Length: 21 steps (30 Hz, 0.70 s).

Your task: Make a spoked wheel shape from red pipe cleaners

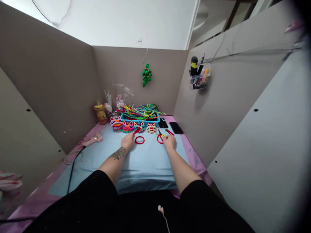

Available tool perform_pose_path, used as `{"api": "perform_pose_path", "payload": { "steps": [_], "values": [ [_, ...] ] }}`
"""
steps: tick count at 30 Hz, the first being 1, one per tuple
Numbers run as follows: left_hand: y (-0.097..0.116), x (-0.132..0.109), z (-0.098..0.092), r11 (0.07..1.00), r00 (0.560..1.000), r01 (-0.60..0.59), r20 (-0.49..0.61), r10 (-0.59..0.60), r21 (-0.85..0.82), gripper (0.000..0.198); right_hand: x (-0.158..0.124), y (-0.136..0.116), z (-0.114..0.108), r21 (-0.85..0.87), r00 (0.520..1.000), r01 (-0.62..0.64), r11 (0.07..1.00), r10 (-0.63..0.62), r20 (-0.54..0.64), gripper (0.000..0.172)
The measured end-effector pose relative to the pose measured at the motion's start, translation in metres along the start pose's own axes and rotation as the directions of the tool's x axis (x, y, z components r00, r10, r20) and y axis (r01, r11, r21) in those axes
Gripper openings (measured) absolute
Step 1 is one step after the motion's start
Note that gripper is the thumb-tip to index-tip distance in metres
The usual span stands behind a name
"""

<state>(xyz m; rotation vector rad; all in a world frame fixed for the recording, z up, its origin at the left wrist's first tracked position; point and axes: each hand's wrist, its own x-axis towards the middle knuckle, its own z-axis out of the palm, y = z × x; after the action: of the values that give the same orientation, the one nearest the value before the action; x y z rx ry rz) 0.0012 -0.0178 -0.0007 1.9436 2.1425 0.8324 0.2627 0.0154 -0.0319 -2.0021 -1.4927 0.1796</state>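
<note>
Booth: grey-brown partition walls [60,87] close in on three sides of a pink table [194,155] covered by a blue mat [145,161]
Back row: a blue tray [155,121] heaped with bright pipe cleaners, with a line of pipe-cleaner faces [151,128] in front of it and two phones [176,127] lying flat to its right
Left edge: a glue gun [93,139] lies on its side with its cord trailing toward the person, and a cup [100,112] stands by the wall
Walls: a green ornament [146,75] hangs on the back panel, and a clear holder [199,79] of pens is fixed to the right panel
Left hand [128,140]: palm down on the mat, fingers seemingly pinched on the near end of a red stem [136,130]
Stem axis: it slants up and to the right, away from the person, toward the faces
Red ring [139,139]: flat on the mat, just right of the left hand's fingertips and apart from them
Right hand [169,141]: palm down, fingertips at the red-handled cutters [159,137]; too small to tell whether they grip the handles or only rest on them
Nearer hand: the ring lies between the two hands, much closer to the left; the cutters lie between the ring and the right hand
</note>
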Motion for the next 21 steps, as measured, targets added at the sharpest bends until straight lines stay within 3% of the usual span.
{"api": "perform_pose_path", "payload": {
  "steps": [6, 10, 16, 21],
  "values": [
    [0.019, 0.0, -0.008, 0.981, 0.992, -0.017, -0.129, -0.009, -0.193, 0.029, -0.003, -0.005, -0.005, 0.143, 1.0, -0.008, 0.99, 0.009, -0.01, 0.021],
    [0.031, 0.006, -0.012, 0.919, 0.986, -0.077, -0.168, 0.012, -0.386, 0.034, -0.013, -0.026, -0.011, 0.302, 0.993, 0.093, 0.949, -0.068, -0.093, 0.023],
    [0.039, -0.009, 0.002, 0.757, 0.989, -0.148, -0.09, 0.117, -0.636, 0.031, -0.037, -0.091, 0.005, 0.578, 0.943, 0.331, 0.746, -0.273, -0.188, 0.029],
    [0.031, -0.026, 0.016, 0.668, 0.987, -0.134, -0.039, 0.155, -0.732, 0.034, -0.063, -0.102, 0.022, 0.684, 0.899, 0.413, 0.601, -0.392, -0.198, 0.018]
  ]
}}
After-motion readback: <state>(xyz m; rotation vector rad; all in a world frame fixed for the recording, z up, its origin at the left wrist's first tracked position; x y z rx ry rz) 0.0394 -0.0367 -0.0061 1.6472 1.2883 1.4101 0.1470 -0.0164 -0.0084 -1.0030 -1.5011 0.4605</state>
